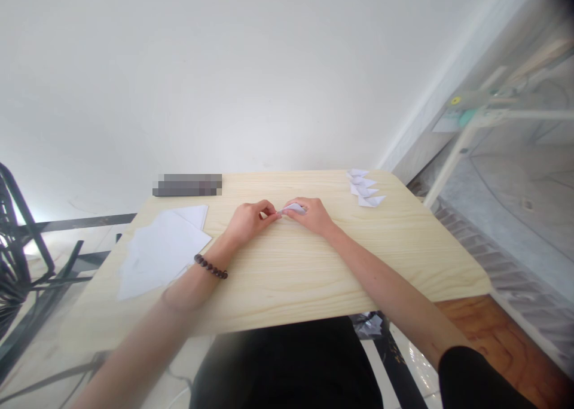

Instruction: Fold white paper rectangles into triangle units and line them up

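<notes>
Clothing (287,367): black, below left grip (246,222) and right grip (314,216).
Left grip: pinching paper (295,207) at its tip.
Right grip: pinching the other end.
Paper: between both.
Fold: uneven pressure could skew it.

You can read no lettering or numbers here — the dark object (187,186) at the far left corner of the table (305,277) is pixelated.
</notes>
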`<action>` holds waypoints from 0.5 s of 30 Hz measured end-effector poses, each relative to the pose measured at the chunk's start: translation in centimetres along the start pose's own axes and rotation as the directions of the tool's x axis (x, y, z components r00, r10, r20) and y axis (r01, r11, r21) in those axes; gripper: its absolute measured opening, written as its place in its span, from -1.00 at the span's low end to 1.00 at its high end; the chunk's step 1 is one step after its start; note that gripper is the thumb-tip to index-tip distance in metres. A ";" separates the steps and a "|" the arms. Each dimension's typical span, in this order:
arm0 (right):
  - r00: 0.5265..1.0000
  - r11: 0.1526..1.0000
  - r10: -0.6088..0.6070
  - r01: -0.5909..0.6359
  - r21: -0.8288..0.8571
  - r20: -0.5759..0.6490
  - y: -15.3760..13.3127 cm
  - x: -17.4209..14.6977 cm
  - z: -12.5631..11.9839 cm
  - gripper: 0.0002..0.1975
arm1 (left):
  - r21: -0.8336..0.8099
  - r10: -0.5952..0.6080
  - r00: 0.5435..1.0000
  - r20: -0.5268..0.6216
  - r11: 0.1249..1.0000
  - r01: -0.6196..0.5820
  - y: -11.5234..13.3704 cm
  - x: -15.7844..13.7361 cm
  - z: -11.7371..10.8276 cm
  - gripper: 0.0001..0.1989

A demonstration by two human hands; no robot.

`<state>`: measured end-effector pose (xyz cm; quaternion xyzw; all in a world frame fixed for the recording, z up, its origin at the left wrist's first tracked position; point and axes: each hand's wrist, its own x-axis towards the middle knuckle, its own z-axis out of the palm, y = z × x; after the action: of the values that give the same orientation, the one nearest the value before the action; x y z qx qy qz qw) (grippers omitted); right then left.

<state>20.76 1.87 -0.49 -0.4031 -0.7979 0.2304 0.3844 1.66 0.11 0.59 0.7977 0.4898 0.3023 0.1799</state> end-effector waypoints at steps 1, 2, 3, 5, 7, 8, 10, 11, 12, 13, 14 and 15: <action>1.000 1.000 0.000 0.000 0.002 -0.012 0.0 0.0 0.0 -0.83 | -0.005 0.010 1.000 0.007 1.000 -0.010 0.1 0.0 -0.1 -0.74; 1.000 1.000 0.001 -0.001 0.004 -0.021 0.0 0.0 0.0 -0.83 | -0.009 0.020 1.000 0.011 1.000 -0.020 0.2 -0.1 -0.2 -0.72; 1.000 1.000 0.002 -0.002 0.005 -0.028 0.0 0.0 0.0 -0.83 | -0.013 0.027 1.000 0.015 1.000 -0.027 0.3 -0.1 -0.2 -0.70; 0.999 1.000 0.000 0.000 0.003 -0.036 0.1 0.1 0.0 -0.84 | -0.020 0.029 0.999 0.018 0.999 -0.029 0.3 -0.1 -0.3 -0.67; 0.999 1.000 -0.010 0.010 -0.002 -0.041 0.2 0.1 0.0 -0.84 | -0.033 0.022 1.000 0.018 0.999 -0.021 0.1 0.0 -0.2 -0.68; 0.999 1.000 -0.016 0.016 -0.003 -0.045 0.2 0.1 0.0 -0.84 | -0.042 0.017 1.000 0.015 0.999 -0.017 0.0 0.0 -0.2 -0.68; 0.998 1.000 -0.028 0.028 -0.005 -0.052 0.2 0.1 0.0 -0.84 | -0.064 0.015 1.000 0.006 0.998 -0.015 -0.2 0.1 0.0 -0.70; 0.998 0.999 -0.033 0.032 -0.007 -0.052 0.2 0.1 0.0 -0.84 | -0.074 0.017 1.000 -0.001 0.997 -0.017 -0.2 0.2 0.1 -0.71; 0.998 0.999 -0.035 0.035 -0.008 -0.051 0.2 0.1 0.0 -0.84 | -0.085 0.019 1.000 -0.005 0.996 -0.019 -0.3 0.2 0.1 -0.71; 0.998 0.999 -0.036 0.036 -0.011 -0.047 0.2 0.1 0.0 -0.84 | -0.093 0.021 1.000 -0.006 0.995 -0.022 -0.4 0.2 0.2 -0.72; 0.998 0.999 -0.035 0.035 -0.013 -0.042 0.1 0.0 0.0 -0.84 | -0.097 0.020 1.000 -0.004 0.995 -0.020 -0.4 0.3 0.2 -0.72; 0.999 0.999 -0.035 0.034 -0.015 -0.038 0.0 0.0 -0.1 -0.83 | -0.097 0.018 1.000 -0.001 0.995 -0.018 -0.5 0.3 0.3 -0.72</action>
<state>20.82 1.93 -0.48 -0.3964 -0.7990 0.2104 0.4004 1.61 0.58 0.21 0.7922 0.4674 0.3276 0.2157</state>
